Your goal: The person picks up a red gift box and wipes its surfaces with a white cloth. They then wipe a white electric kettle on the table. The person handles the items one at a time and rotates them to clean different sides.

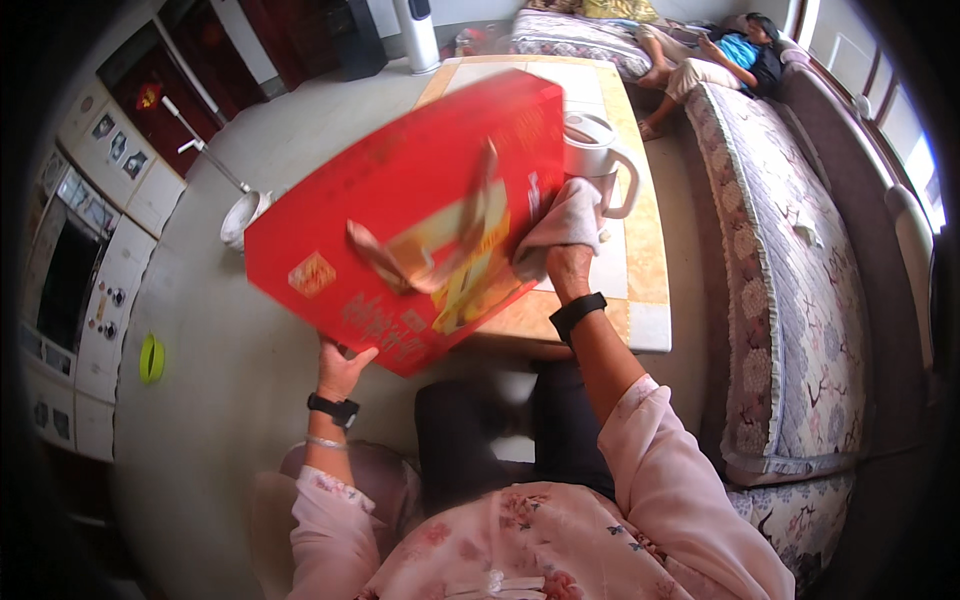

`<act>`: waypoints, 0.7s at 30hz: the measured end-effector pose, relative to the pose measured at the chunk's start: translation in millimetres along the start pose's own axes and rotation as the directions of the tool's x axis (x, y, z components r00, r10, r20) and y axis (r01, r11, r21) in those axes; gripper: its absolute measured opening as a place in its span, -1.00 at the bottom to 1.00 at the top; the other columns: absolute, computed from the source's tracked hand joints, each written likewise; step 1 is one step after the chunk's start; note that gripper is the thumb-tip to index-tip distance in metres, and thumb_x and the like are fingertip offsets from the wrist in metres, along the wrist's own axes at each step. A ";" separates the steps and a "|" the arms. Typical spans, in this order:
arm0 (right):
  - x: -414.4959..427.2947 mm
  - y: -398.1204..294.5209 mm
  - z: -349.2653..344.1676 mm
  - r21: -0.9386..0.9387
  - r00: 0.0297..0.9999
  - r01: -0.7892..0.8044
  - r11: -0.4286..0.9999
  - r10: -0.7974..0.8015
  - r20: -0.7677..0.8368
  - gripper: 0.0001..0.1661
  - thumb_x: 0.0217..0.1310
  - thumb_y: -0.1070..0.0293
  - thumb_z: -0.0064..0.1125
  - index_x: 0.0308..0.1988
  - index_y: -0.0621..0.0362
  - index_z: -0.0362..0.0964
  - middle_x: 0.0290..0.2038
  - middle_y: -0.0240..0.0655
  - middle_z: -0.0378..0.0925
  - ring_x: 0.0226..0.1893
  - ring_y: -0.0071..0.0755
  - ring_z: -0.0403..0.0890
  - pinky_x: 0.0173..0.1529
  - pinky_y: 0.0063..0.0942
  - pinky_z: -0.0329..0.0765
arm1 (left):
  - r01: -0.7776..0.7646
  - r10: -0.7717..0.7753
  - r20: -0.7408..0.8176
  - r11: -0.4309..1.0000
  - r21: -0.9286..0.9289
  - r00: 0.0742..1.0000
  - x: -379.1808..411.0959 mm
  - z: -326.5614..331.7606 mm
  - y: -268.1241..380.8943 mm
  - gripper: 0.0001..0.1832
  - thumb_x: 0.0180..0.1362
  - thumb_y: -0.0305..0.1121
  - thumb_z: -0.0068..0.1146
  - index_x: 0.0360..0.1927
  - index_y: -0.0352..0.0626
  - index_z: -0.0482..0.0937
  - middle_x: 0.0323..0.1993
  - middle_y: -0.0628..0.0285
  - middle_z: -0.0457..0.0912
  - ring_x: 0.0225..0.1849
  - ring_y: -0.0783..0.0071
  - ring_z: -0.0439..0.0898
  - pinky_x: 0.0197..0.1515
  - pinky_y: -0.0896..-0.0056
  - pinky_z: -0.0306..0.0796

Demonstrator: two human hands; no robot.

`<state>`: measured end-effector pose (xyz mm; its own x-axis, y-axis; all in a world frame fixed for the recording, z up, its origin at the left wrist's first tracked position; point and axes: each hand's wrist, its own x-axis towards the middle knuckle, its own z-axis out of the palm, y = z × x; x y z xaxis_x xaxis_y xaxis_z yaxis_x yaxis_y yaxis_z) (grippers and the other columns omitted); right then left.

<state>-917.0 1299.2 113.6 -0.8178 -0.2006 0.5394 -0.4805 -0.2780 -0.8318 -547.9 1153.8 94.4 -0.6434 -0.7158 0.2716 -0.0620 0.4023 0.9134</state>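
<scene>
A large red gift box [420,180] with a ribbon handle [394,270] is tilted in front of me, its face bearing printed writing and a yellow picture. My left hand [341,367] grips its lower left edge, the thumb on the face and the other fingers hidden behind. In my right hand [571,266] is a bunched pale cloth [564,225], which lies against the box's right edge. Just beyond that hand, a white lidded jug [600,146] with a big handle stands on the table [649,277]. The box looks blurred and covers much of the tabletop.
A person [720,64] sits on the couch at the far right. The long padded sofa [780,285] runs along the right side. On the floor to the left are a bucket [244,217] with a long-handled mop [214,154] and a green ring-shaped object [151,358]. Cabinets [112,300] line the left wall.
</scene>
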 end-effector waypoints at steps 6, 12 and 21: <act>36.8 -24.8 -35.7 0.085 0.904 -0.306 0.948 0.261 0.338 -0.45 0.37 0.00 -0.27 0.11 0.19 0.26 -0.07 -0.28 0.43 -0.06 -0.42 0.44 0.02 -0.51 0.40 | 0.181 -0.181 -0.001 0.983 -0.034 0.984 18.7 -19.9 26.3 -0.25 -0.10 -0.73 0.09 0.23 -0.25 0.12 0.15 0.15 0.33 0.19 0.36 0.34 0.25 0.29 0.22; 42.0 5.1 -49.9 -0.051 0.863 -0.365 0.929 0.359 0.357 -0.54 -0.40 0.38 0.46 -0.35 0.15 0.44 -0.43 -0.32 0.48 -0.33 -0.37 0.49 -0.18 -0.49 0.47 | -0.370 0.297 -0.368 0.918 -0.144 0.881 46.6 24.8 160.6 -0.22 0.08 -0.57 -0.03 0.37 -0.26 -0.11 0.31 0.01 0.14 0.34 0.28 0.12 0.35 0.28 -0.03; 51.8 -76.0 -3.8 0.215 0.985 0.163 0.963 -0.146 -0.091 -0.70 0.19 0.25 0.06 -0.14 0.20 0.39 -0.44 -0.36 0.49 -0.43 -0.43 0.53 -0.35 -0.50 0.47 | -0.006 0.632 -0.084 0.139 0.990 0.770 99.0 29.2 204.6 -0.47 0.17 0.08 0.00 0.01 -0.15 0.51 0.02 0.14 0.55 0.09 0.19 0.47 0.23 0.10 0.15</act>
<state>-924.0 1313.5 204.2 -0.7643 -0.0712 0.6409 -0.5278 -0.5019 -0.6852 -646.6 1181.9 299.3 -0.4705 -0.3452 0.8121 -0.7605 0.6253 -0.1748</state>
